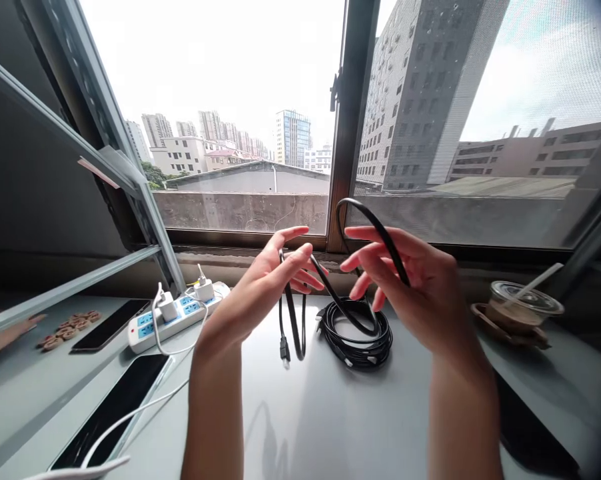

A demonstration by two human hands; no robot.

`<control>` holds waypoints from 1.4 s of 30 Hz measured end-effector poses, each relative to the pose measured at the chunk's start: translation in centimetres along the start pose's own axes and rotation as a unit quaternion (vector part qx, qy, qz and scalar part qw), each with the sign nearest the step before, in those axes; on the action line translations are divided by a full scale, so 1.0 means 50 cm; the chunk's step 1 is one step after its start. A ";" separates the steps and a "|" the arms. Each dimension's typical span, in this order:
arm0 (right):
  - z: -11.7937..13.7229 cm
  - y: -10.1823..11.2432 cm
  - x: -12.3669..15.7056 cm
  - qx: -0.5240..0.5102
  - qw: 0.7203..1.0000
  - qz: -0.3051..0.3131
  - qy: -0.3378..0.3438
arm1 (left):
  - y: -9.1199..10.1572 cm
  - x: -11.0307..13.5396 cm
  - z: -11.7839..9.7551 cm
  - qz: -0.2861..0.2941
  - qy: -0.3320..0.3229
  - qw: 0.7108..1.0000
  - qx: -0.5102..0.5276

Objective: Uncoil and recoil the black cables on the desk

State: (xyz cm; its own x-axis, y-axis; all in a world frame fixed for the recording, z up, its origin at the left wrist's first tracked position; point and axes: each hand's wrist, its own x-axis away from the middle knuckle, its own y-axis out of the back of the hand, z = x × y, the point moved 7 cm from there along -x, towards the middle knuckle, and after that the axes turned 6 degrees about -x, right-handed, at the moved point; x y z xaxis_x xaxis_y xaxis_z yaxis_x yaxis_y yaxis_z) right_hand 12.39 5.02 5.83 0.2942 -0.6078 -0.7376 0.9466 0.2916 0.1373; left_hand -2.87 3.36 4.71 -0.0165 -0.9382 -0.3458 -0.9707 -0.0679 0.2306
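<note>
A thin black cable (391, 250) stretches between my hands, above the white table. My left hand (273, 277) holds part of it between thumb and fingers, and loops hang below. One end dangles there with a small plug (284, 350). Through my right hand (423, 290) the cable runs between thumb and palm, rising in a tall arc over the fingers, which are loosely curled. Behind and below the hands lies a round coil of black cables (340, 347), with several plug ends showing. Part of the held cable hangs in front of this coil.
To the left are a power strip (145, 337) with white chargers, a phone (110, 413) crossed by a white cord, a dark phone (111, 325) and small brown pieces (70, 330). Another person's hand (10, 337) shows beyond the metal frame (145, 200). A lidded cup (523, 303) stands right.
</note>
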 end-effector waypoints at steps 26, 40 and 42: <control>-0.004 0.088 0.004 0.165 0.963 -0.213 0.015 | 0.022 0.002 -0.047 -0.131 -0.175 0.974 -0.051; -0.014 -0.050 0.004 0.130 0.990 0.059 0.002 | -0.067 -0.061 0.036 -0.035 -0.110 0.992 0.042; -0.014 -0.047 0.009 0.137 0.986 0.101 -0.001 | -0.063 -0.060 0.033 -0.010 -0.111 0.993 0.026</control>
State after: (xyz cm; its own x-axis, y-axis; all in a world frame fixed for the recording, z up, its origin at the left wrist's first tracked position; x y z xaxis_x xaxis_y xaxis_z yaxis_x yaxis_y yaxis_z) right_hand 10.19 4.58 4.71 0.4794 -0.5593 -0.6762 0.8693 0.1968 0.4535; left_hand -0.17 6.97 3.53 -0.0437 -0.8388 -0.5427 -0.9825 -0.0625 0.1756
